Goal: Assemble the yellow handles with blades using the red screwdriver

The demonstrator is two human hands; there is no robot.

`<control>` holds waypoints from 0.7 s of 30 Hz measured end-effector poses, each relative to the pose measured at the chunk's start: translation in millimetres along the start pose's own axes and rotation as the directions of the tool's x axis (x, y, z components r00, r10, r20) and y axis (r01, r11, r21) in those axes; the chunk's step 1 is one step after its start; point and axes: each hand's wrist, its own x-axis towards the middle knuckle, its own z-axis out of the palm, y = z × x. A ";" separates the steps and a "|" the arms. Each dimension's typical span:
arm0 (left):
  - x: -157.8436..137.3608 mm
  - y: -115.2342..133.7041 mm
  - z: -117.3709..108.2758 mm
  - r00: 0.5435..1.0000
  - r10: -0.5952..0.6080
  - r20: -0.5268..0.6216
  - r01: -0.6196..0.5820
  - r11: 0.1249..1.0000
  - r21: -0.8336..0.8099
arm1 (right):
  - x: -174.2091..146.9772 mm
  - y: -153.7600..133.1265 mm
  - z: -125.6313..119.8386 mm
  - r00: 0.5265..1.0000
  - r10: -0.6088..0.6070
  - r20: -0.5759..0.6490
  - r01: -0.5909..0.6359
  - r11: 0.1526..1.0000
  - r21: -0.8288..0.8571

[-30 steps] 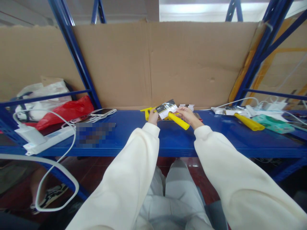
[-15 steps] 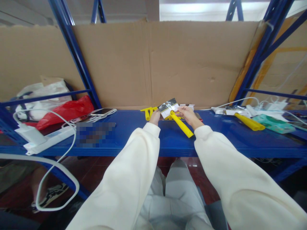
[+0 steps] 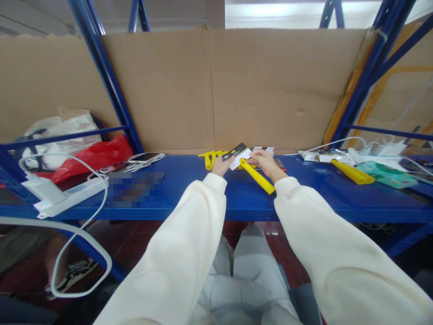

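Note:
My left hand (image 3: 221,166) is closed on the left edge of a black-and-white printed card (image 3: 239,155). Against the card's lower edge lies the head end of a tool with a long yellow handle (image 3: 260,177), which slants down to the right. The fingers of my right hand (image 3: 264,163) pinch the card's right edge beside the top of the handle; what exactly they press on is partly hidden. Just left of my left hand are yellow plastic pieces (image 3: 209,161) on the blue table (image 3: 189,189). Behind my right hand sits a small stack of white cards (image 3: 264,149).
A yellow handle (image 3: 352,172) and a green packet (image 3: 387,174) lie at the right among white cables. On the left are a white power strip (image 3: 71,198), a phone (image 3: 145,157) and a red bag (image 3: 93,158). Cardboard (image 3: 287,90) walls the back.
The card has turned and tilted between my hands, and its black printed band now shows more clearly. The yellow handle has shifted slightly right.

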 end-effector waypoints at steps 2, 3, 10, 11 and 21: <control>1.8 -2.0 -2.4 1.000 -0.008 -0.026 0.009 1.000 0.016 | -1.3 0.0 -0.2 0.999 0.025 0.029 -0.024 1.000 -0.011; 2.6 -2.7 -3.2 0.999 -0.019 -0.039 0.020 0.999 0.027 | -1.9 0.0 -0.3 0.998 0.035 0.046 -0.034 0.999 -0.018; 3.7 -2.9 -5.0 0.985 0.010 -0.174 0.003 0.997 0.074 | -4.5 0.8 1.8 0.984 0.131 0.120 -0.122 0.990 -0.077; 3.9 -2.8 -5.5 0.981 0.014 -0.195 0.001 0.997 0.075 | -4.5 1.7 1.8 0.980 0.140 0.141 -0.129 0.988 -0.083; 10.6 -10.1 -8.4 0.959 0.008 -0.282 0.012 0.998 0.070 | -9.7 7.1 1.7 0.951 0.076 0.301 -0.052 0.995 -0.086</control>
